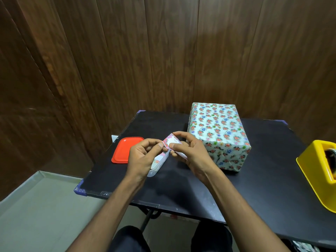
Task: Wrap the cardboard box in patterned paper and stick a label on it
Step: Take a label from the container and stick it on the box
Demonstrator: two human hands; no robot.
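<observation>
The box (217, 132), fully covered in white paper with small red and blue flowers, stands on the black table (181, 186) toward the back, right of centre. Just left of it, above the table, both hands hold a small label (171, 141) with a pink floral border. My left hand (143, 155) pinches its left edge between thumb and fingers. My right hand (190, 151) pinches its right side, thumb on top. The label bends between the two hands, and its lower part is hidden by my right thumb.
A clear plastic container (158, 165) holding more labels lies under my hands, its red lid (124, 149) beside it to the left. A yellow tape dispenser (320, 171) sits at the right edge. Wood panelling rises behind the table; grey floor lies at the left.
</observation>
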